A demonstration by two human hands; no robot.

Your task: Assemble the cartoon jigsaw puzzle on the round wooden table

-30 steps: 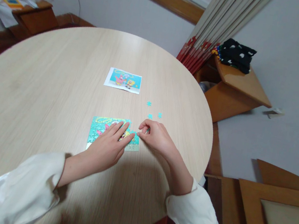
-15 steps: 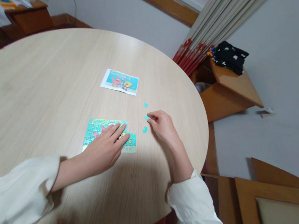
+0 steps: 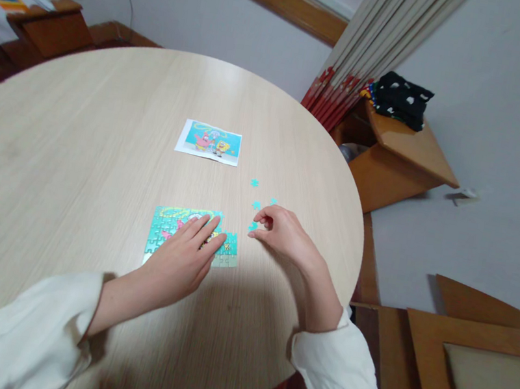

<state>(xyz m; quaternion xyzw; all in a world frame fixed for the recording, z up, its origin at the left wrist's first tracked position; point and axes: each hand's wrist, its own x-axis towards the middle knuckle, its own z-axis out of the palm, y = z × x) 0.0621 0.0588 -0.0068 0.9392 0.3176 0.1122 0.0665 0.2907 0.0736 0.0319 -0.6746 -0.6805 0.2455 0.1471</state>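
Note:
My left hand (image 3: 185, 250) lies flat with its fingers spread over a partly assembled jigsaw puzzle (image 3: 161, 222), covering its middle. The puzzle's upper right corner has a stepped gap. To the right of it, my right hand (image 3: 283, 232) is at a loose turquoise puzzle piece (image 3: 253, 226). Thumb and index finger are apart on either side of that piece, which appears to rest on the table. Other turquoise pieces lie close by: one piece (image 3: 257, 205) just above the fingers, a second piece (image 3: 273, 202) behind the knuckles, and a third piece (image 3: 254, 182) farther away.
Beyond the puzzle, a printed picture sheet (image 3: 210, 142) with cartoon figures lies on the round wooden table (image 3: 75, 145). A wooden cabinet (image 3: 408, 159) with dark cloth (image 3: 400, 100) on top stands past the table's right edge, beside a curtain (image 3: 378, 36). A chair (image 3: 427, 352) is at lower right.
My right hand has moved nearer to me, from the middle loose piece to the lower one, and its fingers have parted. A piece behind it now shows. My left hand has stayed still.

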